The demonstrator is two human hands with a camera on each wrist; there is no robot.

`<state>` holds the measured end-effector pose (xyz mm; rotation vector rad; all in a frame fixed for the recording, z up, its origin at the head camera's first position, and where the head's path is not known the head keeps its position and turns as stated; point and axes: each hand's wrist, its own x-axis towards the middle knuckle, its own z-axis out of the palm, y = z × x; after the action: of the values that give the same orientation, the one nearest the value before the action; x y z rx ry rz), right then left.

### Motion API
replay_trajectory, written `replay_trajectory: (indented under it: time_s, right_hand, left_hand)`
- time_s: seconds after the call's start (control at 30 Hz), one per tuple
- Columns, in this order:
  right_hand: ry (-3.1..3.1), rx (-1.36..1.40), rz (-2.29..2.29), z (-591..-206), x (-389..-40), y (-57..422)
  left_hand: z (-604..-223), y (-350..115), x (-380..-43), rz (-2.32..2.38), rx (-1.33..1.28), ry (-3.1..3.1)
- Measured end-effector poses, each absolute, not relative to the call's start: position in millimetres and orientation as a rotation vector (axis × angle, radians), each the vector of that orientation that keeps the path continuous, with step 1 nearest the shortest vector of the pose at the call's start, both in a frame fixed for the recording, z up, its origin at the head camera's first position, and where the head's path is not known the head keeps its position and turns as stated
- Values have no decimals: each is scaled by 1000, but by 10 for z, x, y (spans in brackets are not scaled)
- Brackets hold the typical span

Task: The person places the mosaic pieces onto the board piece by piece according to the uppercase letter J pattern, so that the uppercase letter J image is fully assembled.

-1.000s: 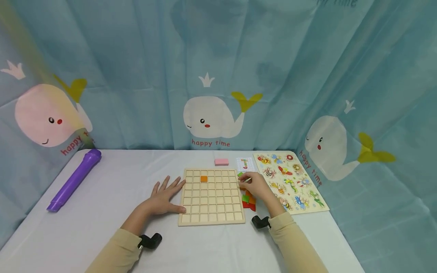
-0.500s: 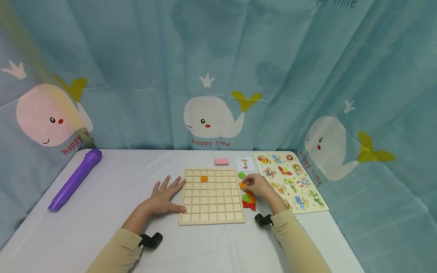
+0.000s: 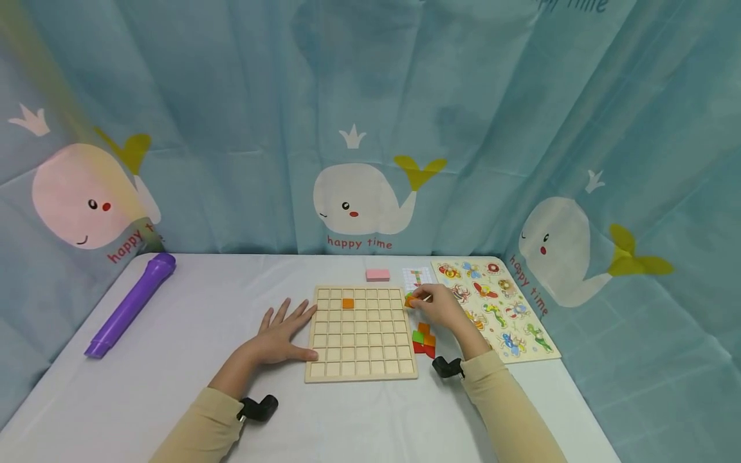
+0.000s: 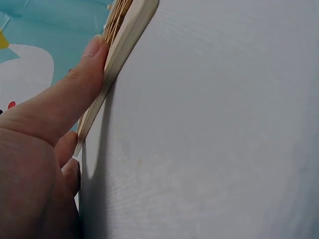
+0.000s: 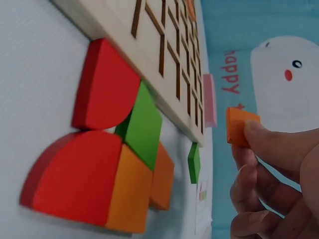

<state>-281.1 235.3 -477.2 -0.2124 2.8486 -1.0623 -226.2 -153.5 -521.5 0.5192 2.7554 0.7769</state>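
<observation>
Currently, the right hand (image 3: 442, 306) pinches an orange tile (image 5: 236, 126).

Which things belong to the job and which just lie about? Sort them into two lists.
Seemingly in the job:
grid board, touched by the left hand
orange tile, pinched by the right hand
lone green tile
tile pile
pattern card, probably

Apparently just lying about:
purple stick
pink block
bug puzzle

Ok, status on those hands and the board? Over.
Right hand pinching orange square tile aloft. Left hand touching left edge of pale wooden grid board. Nothing seems in the way.
</observation>
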Motion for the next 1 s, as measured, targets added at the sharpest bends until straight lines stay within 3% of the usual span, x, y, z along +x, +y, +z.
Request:
replay_trajectory:
  time_s: [1.0]
  right_hand:
    - [2754, -339, -1208, -4938, -3097, 1698]
  left_hand:
    - [-5256, -1530, -2289, 760, 495, 2763]
